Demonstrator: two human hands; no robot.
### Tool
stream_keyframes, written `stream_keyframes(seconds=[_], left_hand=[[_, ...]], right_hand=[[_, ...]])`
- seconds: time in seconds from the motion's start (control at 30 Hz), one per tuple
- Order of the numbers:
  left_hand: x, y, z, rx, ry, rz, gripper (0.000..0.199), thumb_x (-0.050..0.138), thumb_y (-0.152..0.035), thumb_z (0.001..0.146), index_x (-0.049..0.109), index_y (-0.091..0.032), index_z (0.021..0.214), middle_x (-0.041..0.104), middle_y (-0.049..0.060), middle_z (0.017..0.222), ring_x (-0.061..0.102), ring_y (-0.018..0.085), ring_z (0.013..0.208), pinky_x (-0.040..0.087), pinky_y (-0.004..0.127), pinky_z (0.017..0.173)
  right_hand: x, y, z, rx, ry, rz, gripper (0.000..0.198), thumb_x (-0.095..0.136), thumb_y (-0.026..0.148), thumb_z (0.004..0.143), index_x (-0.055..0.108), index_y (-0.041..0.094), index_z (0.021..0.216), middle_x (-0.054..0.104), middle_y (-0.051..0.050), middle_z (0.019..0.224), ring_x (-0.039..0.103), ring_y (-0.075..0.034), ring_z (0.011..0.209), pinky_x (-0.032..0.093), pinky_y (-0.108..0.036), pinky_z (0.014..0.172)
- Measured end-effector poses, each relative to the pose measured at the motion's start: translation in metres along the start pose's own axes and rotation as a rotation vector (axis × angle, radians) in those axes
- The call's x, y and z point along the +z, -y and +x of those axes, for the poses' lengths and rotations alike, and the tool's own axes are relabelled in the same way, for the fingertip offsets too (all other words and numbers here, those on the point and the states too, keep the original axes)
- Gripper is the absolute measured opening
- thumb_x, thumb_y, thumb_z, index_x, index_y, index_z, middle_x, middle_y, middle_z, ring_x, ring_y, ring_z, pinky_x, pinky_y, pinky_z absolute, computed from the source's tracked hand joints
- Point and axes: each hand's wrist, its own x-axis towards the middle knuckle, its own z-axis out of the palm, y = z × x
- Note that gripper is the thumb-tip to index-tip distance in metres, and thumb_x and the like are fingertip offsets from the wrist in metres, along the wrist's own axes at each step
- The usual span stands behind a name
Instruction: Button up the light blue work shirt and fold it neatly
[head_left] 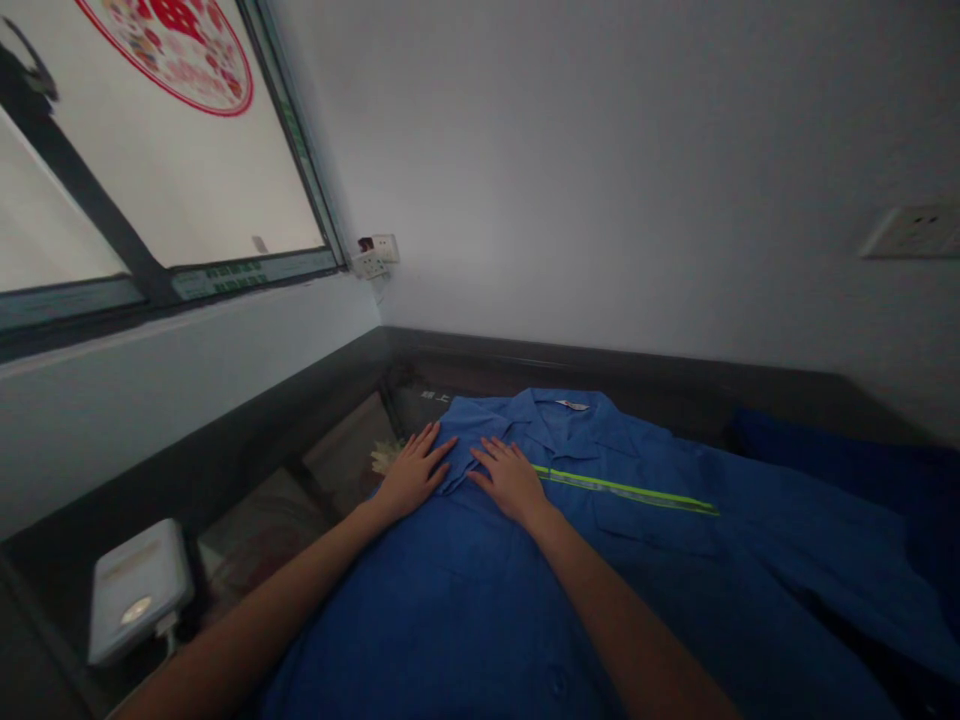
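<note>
Shirt (600,540): blue work shirt with a yellow-green reflective stripe (626,489) across the chest, laid flat on the dark table (225,470), collar (559,405) toward the far wall. It fills most of the surface in front of you and runs off toward your right.

Handling, as judged: soft woven cloth, light, limp, no stiffness of its own. It will fold wherever you press and slide a little on the glassy tabletop. Best purchase looks to be at the seams, the collar or a folded edge, where layers are doubled; pinching the flat middle would only raise a ridge.

Left hand (412,472): palm down, fingers spread and straight, lying on the shirt's left edge near the shoulder, with the fingertips reaching toward the collar. Nothing gripped.

Right hand (511,478): palm down likewise, fingers extended, flat on the chest panel just beside the near end of the stripe. Also holding nothing, only pressing.

Your two hands sit close together, thumbs nearly meeting over a small fold of cloth between them. Both forearms reach forward from the lower edge, wrists low.

A white device (135,590) with a cable lies on the table at left, well apart.
</note>
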Motion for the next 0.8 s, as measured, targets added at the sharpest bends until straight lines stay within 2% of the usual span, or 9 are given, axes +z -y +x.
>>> stream_keyframes(seconds=[0.2, 0.33, 0.47, 0.57, 0.67, 0.77, 0.8], left_hand=[[-0.007, 0.01, -0.02, 0.045, -0.004, -0.05, 0.05, 0.033, -0.043, 0.096, 0.041, -0.02, 0.14, 0.031, 0.011, 0.151, 0.024, 0.026, 0.141, 0.025, 0.049, 0.114], [-0.012, 0.011, -0.043, 0.068, -0.038, -0.052, 0.049, 0.037, -0.033, 0.094, 0.04, -0.016, 0.14, 0.035, 0.011, 0.149, 0.028, 0.024, 0.14, 0.027, 0.045, 0.114], [-0.016, 0.014, -0.064, 0.09, -0.068, -0.074, 0.048, 0.038, -0.03, 0.093, 0.039, -0.019, 0.14, 0.039, 0.009, 0.148, 0.033, 0.022, 0.137, 0.031, 0.042, 0.113], [-0.022, 0.02, -0.069, 0.064, -0.091, -0.09, 0.053, 0.042, -0.029, 0.091, 0.034, -0.021, 0.142, 0.037, 0.009, 0.149, 0.038, 0.022, 0.135, 0.035, 0.04, 0.111], [-0.028, 0.026, -0.066, 0.013, -0.117, -0.111, 0.052, 0.043, -0.025, 0.089, 0.036, -0.02, 0.141, 0.042, 0.01, 0.145, 0.044, 0.024, 0.13, 0.037, 0.041, 0.109], [-0.032, 0.031, -0.061, -0.03, -0.148, -0.148, 0.046, 0.043, -0.019, 0.088, 0.044, -0.018, 0.134, 0.053, 0.011, 0.134, 0.051, 0.024, 0.122, 0.04, 0.04, 0.105], [-0.033, 0.033, -0.059, -0.04, -0.153, -0.165, 0.044, 0.044, -0.017, 0.088, 0.046, -0.018, 0.131, 0.055, 0.011, 0.131, 0.052, 0.023, 0.12, 0.041, 0.04, 0.104]], right_hand=[[0.0, 0.0, 0.001, -0.001, 0.012, -0.016, 0.052, 0.037, 0.051, 0.094, 0.05, 0.022, 0.135, 0.045, -0.008, 0.144, 0.036, -0.024, 0.135, 0.027, -0.046, 0.112], [0.0, 0.001, 0.002, -0.014, 0.03, -0.043, 0.051, 0.037, 0.05, 0.094, 0.049, 0.023, 0.136, 0.044, -0.008, 0.144, 0.036, -0.025, 0.135, 0.028, -0.047, 0.111], [0.002, 0.001, 0.0, -0.019, 0.029, -0.08, 0.051, 0.038, 0.049, 0.094, 0.048, 0.023, 0.137, 0.042, -0.009, 0.145, 0.035, -0.025, 0.136, 0.03, -0.046, 0.11], [-0.002, 0.006, 0.002, -0.026, 0.0, -0.134, 0.048, 0.041, 0.047, 0.094, 0.052, 0.021, 0.133, 0.046, -0.01, 0.143, 0.036, -0.026, 0.135, 0.028, -0.048, 0.11], [-0.017, 0.018, 0.019, -0.063, -0.022, -0.184, 0.039, 0.042, 0.042, 0.094, 0.063, 0.02, 0.119, 0.058, -0.01, 0.13, 0.047, -0.026, 0.125, 0.027, -0.048, 0.11], [-0.038, 0.031, 0.057, -0.041, 0.0, -0.169, 0.034, 0.042, 0.037, 0.095, 0.067, 0.019, 0.108, 0.067, -0.009, 0.113, 0.057, -0.021, 0.11, 0.039, -0.036, 0.101], [-0.043, 0.033, 0.074, 0.024, 0.005, -0.171, 0.033, 0.041, 0.036, 0.095, 0.067, 0.02, 0.108, 0.067, -0.008, 0.112, 0.057, -0.02, 0.109, 0.041, -0.033, 0.098]])
